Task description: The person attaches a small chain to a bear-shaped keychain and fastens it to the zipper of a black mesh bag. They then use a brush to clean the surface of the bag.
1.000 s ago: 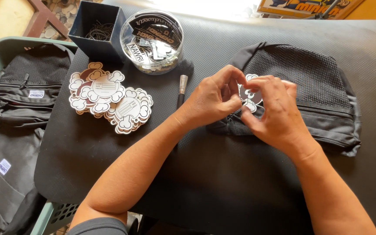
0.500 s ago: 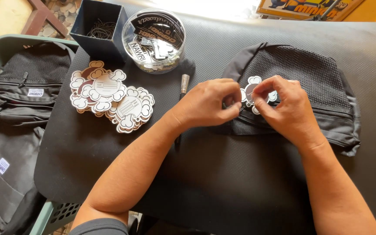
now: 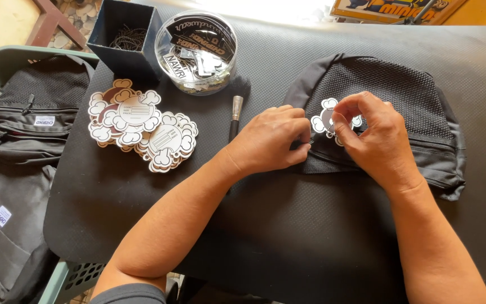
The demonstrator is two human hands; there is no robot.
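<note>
My hands have shifted right across the black mesh backpack (image 3: 389,95) since the earlier frame. Right hand (image 3: 375,138) pinches the cloud-shaped paper tag (image 3: 327,121) on the mesh; left hand (image 3: 271,138) is closed on the bag's front edge. Risk: tag tears or slips if I tug. Spare tags (image 3: 142,129) lie well left.

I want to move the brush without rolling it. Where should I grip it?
Pinch the brush at its silver ferrule, coming from above. It lies flat on the mat, bristles toward the round tub, its black handle partly under the left hand.
</note>
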